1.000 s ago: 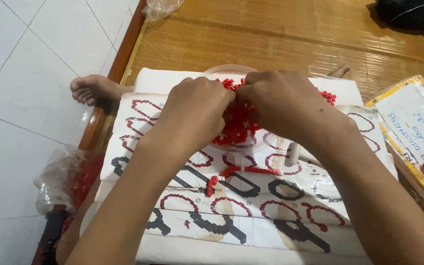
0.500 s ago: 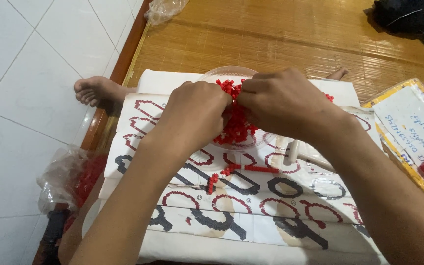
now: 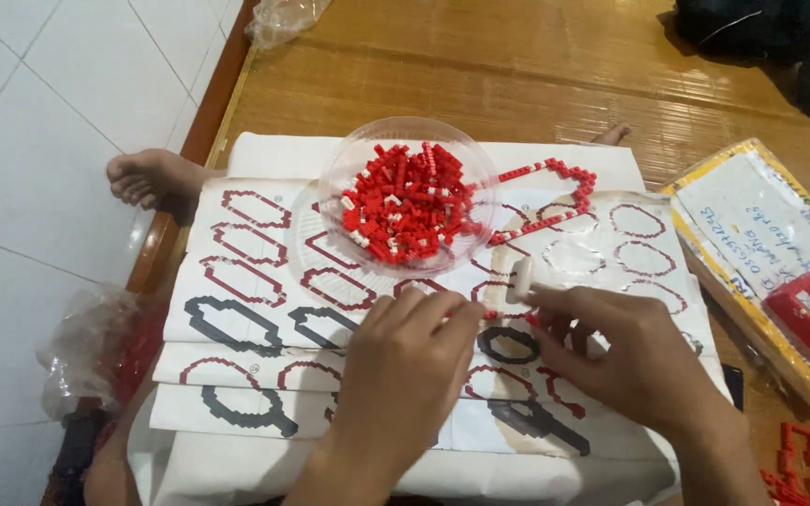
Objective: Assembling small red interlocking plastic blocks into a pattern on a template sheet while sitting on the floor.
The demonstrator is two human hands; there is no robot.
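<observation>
A clear plastic bowl (image 3: 330, 178) full of small red bricks (image 3: 405, 201) stands on printed paper sheets (image 3: 255, 281) with red and black ring outlines. My left hand (image 3: 414, 370) and my right hand (image 3: 635, 361) meet just below the bowl. Their fingertips pinch a short row of red bricks (image 3: 491, 315) low over the paper. A white stick-like tool (image 3: 520, 279) lies right against my right fingertips. A chain of joined red bricks (image 3: 560, 178) lies on the paper right of the bowl.
A bare foot (image 3: 152, 178) rests at the sheets' left edge. A plastic bag with red pieces (image 3: 96, 351) sits on the tiled floor at the left. A yellow-edged box (image 3: 761, 253) and a red built piece (image 3: 794, 459) are at the right, dark cloth (image 3: 780, 37) at the far right.
Both hands have come down out of the bowl toward me, bringing a few red bricks. The bowl and its bricks now show fully.
</observation>
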